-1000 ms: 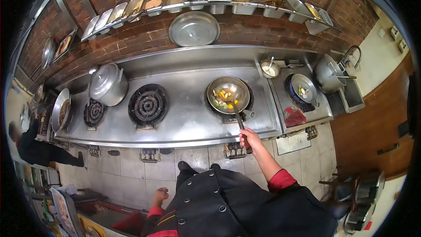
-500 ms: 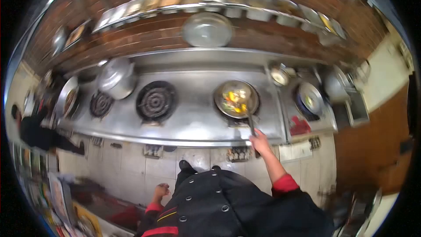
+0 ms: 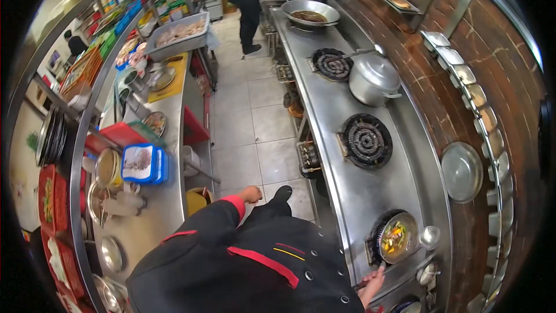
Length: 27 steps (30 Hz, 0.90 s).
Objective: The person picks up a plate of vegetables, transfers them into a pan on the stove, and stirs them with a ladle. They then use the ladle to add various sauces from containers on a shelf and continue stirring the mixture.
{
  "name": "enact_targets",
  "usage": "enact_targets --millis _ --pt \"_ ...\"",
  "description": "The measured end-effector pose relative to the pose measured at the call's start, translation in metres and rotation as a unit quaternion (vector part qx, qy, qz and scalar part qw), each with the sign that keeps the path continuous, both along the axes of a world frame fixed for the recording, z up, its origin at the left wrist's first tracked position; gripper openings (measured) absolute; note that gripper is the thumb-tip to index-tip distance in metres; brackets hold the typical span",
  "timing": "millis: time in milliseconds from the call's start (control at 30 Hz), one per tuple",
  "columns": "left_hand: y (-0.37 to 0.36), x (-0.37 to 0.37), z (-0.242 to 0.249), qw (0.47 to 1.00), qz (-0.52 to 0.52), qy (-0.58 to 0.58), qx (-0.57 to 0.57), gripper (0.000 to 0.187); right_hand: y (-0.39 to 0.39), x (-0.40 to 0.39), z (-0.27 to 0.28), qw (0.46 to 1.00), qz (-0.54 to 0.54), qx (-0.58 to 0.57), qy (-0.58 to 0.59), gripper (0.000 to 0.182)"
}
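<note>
A frying pan (image 3: 412,230) holding chopped yellow, green and red vegetables (image 3: 394,237) stands over a burner at the lower right. Its handle points toward me, and my right hand (image 3: 372,285) is closed around it. Low at my side, my left hand (image 3: 251,194) has its fingers curled in, with nothing visible in them. A ladle (image 3: 429,237) lies just beyond the pan on the steel stove top (image 3: 313,75).
A bare burner (image 3: 365,141), a lidded pot (image 3: 375,78) and a wide pan (image 3: 324,11) line the stove. On my left is a prep counter (image 3: 174,104) with a blue tub (image 3: 155,165) and a grey bin (image 3: 176,37). A person (image 3: 246,0) stands farther along the aisle.
The view has swung left, so the stove now runs up the right side and the prep counter appears. My right hand stays on the pan's handle.
</note>
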<state>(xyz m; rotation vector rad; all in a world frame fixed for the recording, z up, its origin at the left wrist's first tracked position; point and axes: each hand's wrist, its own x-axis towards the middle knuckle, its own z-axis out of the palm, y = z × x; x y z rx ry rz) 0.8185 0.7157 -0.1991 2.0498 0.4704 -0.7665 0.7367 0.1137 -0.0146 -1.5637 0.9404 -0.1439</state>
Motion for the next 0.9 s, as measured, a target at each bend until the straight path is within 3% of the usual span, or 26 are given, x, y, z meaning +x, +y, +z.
enact_targets --millis 33,67,133,200,233,267,367,433,467,500,567,633,667,733,800,900 --pt "0.005 -0.01 0.008 0.995 -0.083 0.016 0.052 0.031 0.009 0.013 0.019 0.976 -0.037 0.194 -0.088 0.023" --pt "0.011 -0.02 0.011 0.98 -0.165 0.034 0.103 0.03 0.021 0.026 0.038 0.907 -0.072 0.38 -0.167 0.023" --pt "0.022 -0.04 0.015 0.987 -0.123 0.032 0.094 0.03 0.056 0.037 0.058 0.921 0.032 0.357 -0.15 0.033" --pt "0.037 -0.063 0.006 0.993 -0.08 0.036 0.085 0.031 0.055 0.049 0.012 0.898 0.065 0.411 -0.145 0.012" --pt "0.05 -0.069 -0.014 0.988 -0.111 0.018 0.104 0.027 0.06 0.053 0.004 0.884 0.117 0.432 -0.136 0.007" --pt "0.06 -0.075 -0.026 0.982 -0.142 -0.002 0.124 0.026 0.087 0.059 0.028 0.873 0.147 0.444 -0.14 0.005" --pt "0.077 -0.094 -0.022 0.989 -0.096 -0.05 0.102 0.027 0.121 0.077 0.045 0.861 0.209 0.454 -0.09 0.004" --pt "0.084 -0.098 -0.01 0.99 -0.074 -0.077 0.088 0.027 0.144 0.087 0.054 0.885 0.265 0.382 0.002 0.007" --pt "0.08 -0.096 0.011 0.996 -0.014 -0.04 0.075 0.027 0.157 0.092 0.058 0.885 0.27 0.38 0.004 0.007" --pt "0.077 -0.093 0.027 0.997 0.047 -0.001 0.059 0.029 0.171 0.095 0.061 0.88 0.33 0.339 0.035 0.009" --pt "0.078 -0.084 0.032 0.995 0.073 -0.014 0.064 0.026 0.2 0.105 0.07 0.857 0.463 0.219 0.053 0.007" --pt "0.08 -0.076 0.045 0.992 0.102 -0.025 0.07 0.025 0.222 0.116 0.069 0.84 0.517 0.151 0.06 0.007" --pt "0.079 -0.071 0.061 0.98 0.178 -0.089 0.001 0.023 0.233 0.123 0.068 0.821 0.561 0.085 0.062 0.008" --pt "0.086 -0.065 0.093 0.949 0.267 -0.154 -0.065 0.022 0.256 0.137 0.07 0.809 0.574 0.099 0.074 0.01" --pt "0.103 -0.066 0.129 0.914 0.239 -0.292 0.149 0.021 0.28 0.155 0.064 0.778 0.618 0.049 0.103 0.01" --pt "0.146 -0.087 0.2 0.869 0.315 -0.323 0.203 0.021 0.335 0.184 0.078 0.722 0.678 0.038 0.134 0.011"
